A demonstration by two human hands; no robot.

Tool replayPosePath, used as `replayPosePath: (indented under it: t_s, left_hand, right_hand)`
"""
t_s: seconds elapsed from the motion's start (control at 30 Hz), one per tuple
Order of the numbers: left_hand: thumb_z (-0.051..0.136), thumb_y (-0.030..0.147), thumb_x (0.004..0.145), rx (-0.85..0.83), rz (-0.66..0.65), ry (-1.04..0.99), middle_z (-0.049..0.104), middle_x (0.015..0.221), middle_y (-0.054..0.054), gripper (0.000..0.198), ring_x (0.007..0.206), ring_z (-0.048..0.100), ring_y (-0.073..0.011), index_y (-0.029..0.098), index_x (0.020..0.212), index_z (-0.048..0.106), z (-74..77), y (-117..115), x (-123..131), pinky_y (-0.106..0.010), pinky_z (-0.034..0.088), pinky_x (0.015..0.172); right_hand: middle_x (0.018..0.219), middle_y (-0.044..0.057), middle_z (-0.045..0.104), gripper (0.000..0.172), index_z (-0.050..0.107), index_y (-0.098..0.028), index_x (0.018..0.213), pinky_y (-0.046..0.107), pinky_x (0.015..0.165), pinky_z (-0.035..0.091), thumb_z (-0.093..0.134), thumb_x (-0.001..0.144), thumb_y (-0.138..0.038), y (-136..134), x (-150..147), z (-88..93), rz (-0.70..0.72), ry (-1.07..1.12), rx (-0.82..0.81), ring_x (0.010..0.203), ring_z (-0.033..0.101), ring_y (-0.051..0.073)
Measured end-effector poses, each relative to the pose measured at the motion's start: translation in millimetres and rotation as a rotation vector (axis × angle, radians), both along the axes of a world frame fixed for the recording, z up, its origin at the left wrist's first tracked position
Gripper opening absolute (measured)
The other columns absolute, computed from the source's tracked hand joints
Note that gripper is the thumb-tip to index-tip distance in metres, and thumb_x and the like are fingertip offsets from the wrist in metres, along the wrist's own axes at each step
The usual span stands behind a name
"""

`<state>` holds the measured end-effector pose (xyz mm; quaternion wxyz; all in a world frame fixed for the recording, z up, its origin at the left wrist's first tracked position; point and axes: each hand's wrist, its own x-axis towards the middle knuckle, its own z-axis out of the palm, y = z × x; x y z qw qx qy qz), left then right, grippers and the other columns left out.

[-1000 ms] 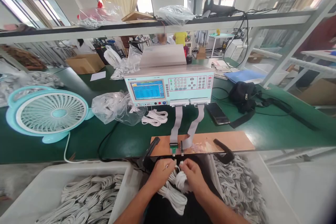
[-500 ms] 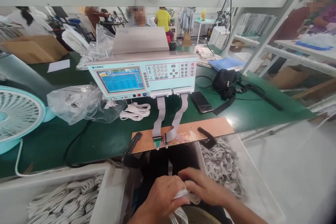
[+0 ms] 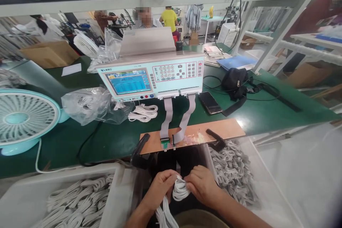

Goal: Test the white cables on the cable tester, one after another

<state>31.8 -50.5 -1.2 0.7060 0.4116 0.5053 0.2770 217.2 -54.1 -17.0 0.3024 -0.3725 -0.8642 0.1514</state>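
Over my lap, my left hand (image 3: pixel 162 185) and my right hand (image 3: pixel 202 184) are both closed on a coiled white cable (image 3: pixel 181 189). The loops bulge between the two hands, and more of the white strands hang down below my left hand. My thumbs and fingertips pinch near the top of the coil; what exactly they grip there is partly hidden. Beyond my hands, two small connector boards (image 3: pixel 165 144) sit at the front edge of a copper-coloured board (image 3: pixel 221 130), joined by grey ribbon cables (image 3: pixel 167 117) to a test instrument (image 3: pixel 176 73) with a lit screen.
Bins of coiled cables stand at the left (image 3: pixel 117 185) and right (image 3: pixel 267 171). Black clamps (image 3: pixel 140 149) hold the board's front edge. On the green table (image 3: pixel 269 114) are a phone (image 3: pixel 210 102), a black pouch (image 3: pixel 235 81), a fan (image 3: pixel 26 117) and a bagged bundle (image 3: pixel 85 105). People work behind.
My hands have moved slightly apart, exposing the coil's loops between them. The instrument's screen content has changed. The whole view has shifted, so the scene sits a little further right.
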Motion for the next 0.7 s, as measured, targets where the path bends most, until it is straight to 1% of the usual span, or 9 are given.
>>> replayPosePath:
  t_s: [0.1, 0.17, 0.23, 0.37, 0.47, 0.53, 0.6, 0.63, 0.7]
  left_hand:
    - [0.06, 0.048, 0.07, -0.01, 0.068, -0.091, 0.039, 0.048, 0.007, 0.035, 0.042, 0.03, -0.0049, 0.014, 0.064, 0.052, 1.4, 0, 2, -0.017, 0.024, 0.042]
    - [0.061, 0.043, 0.072, -0.008, 0.117, -0.133, 0.042, 0.053, 0.006, 0.032, 0.048, 0.032, -0.0056, 0.014, 0.063, 0.05, -0.5, -1, 3, -0.017, 0.027, 0.047]
    - [0.06, 0.042, 0.073, -0.034, 0.164, -0.151, 0.043, 0.054, 0.006, 0.031, 0.049, 0.032, -0.006, 0.014, 0.064, 0.05, -3.3, -3, 3, -0.017, 0.028, 0.048]
    - [0.062, 0.043, 0.07, -0.057, 0.231, -0.123, 0.037, 0.049, 0.007, 0.033, 0.047, 0.028, -0.0058, 0.015, 0.06, 0.048, -8.1, -4, 4, -0.017, 0.026, 0.046]
    - [0.06, 0.041, 0.071, 0.029, 0.253, -0.043, 0.039, 0.053, 0.007, 0.029, 0.049, 0.033, -0.0069, 0.016, 0.062, 0.049, -8.7, -4, 5, -0.017, 0.03, 0.048]
    - [0.059, 0.037, 0.073, 0.152, 0.264, 0.028, 0.046, 0.06, 0.005, 0.022, 0.057, 0.042, -0.0091, 0.017, 0.07, 0.053, -8.2, -4, 6, -0.018, 0.036, 0.055]
    - [0.056, 0.034, 0.076, 0.282, 0.271, 0.11, 0.051, 0.068, 0.003, 0.016, 0.063, 0.046, -0.0109, 0.018, 0.076, 0.055, -8.4, -3, 7, -0.019, 0.039, 0.06]
    - [0.054, 0.033, 0.077, 0.338, 0.279, 0.159, 0.051, 0.068, 0.003, 0.015, 0.062, 0.047, -0.011, 0.018, 0.077, 0.055, -8.9, -2, 7, -0.019, 0.039, 0.059]
    - [0.052, 0.032, 0.078, 0.433, 0.299, 0.252, 0.049, 0.064, 0.004, 0.013, 0.056, 0.045, -0.0101, 0.019, 0.075, 0.053, -10.3, 1, 8, -0.019, 0.037, 0.053]
  right_hand:
    - [0.065, 0.003, 0.055, 0.024, 0.054, -0.018, 0.081, 0.03, 0.055, 0.029, 0.037, 0.089, -0.032, 0, -7, 2.8, 0.034, -0.019, -0.012, 0.058, 0.046, 0.016]
    - [0.068, 0.004, 0.056, 0.023, 0.052, -0.017, 0.081, 0.03, 0.055, 0.031, 0.039, 0.088, -0.035, 1, -10, 4.3, 0.063, -0.013, -0.026, 0.06, 0.047, 0.016]
    - [0.07, 0.003, 0.057, 0.021, 0.051, -0.018, 0.081, 0.029, 0.055, 0.033, 0.041, 0.088, -0.035, 3, -12, 6.3, 0.091, -0.011, -0.016, 0.06, 0.049, 0.016]
    - [0.068, 0.001, 0.056, 0.013, 0.052, -0.019, 0.087, 0.026, 0.053, 0.033, 0.042, 0.089, -0.027, 10, -15, 13.4, 0.186, -0.084, 0.039, 0.056, 0.05, 0.013]
    - [0.066, 0.001, 0.055, 0.01, 0.052, -0.018, 0.086, 0.028, 0.053, 0.033, 0.042, 0.085, -0.021, 14, -17, 17.9, 0.208, -0.134, 0.075, 0.055, 0.049, 0.014]
    - [0.065, 0.002, 0.055, 0.01, 0.051, -0.018, 0.082, 0.029, 0.053, 0.033, 0.041, 0.081, -0.017, 17, -19, 17.5, 0.186, -0.1, 0.087, 0.056, 0.048, 0.015]
    - [0.064, 0.002, 0.054, 0.011, 0.05, -0.018, 0.079, 0.029, 0.055, 0.033, 0.039, 0.079, -0.016, 21, -23, 13.6, 0.113, 0.018, 0.032, 0.057, 0.047, 0.015]
    - [0.064, 0.002, 0.054, 0.012, 0.05, -0.018, 0.077, 0.028, 0.056, 0.034, 0.039, 0.08, -0.016, 24, -26, 10.7, 0.047, 0.103, -0.035, 0.058, 0.046, 0.015]
    - [0.065, 0.001, 0.052, 0.013, 0.049, -0.018, 0.075, 0.027, 0.058, 0.035, 0.039, 0.082, -0.019, 31, -33, 4.4, -0.117, 0.301, -0.244, 0.06, 0.045, 0.014]
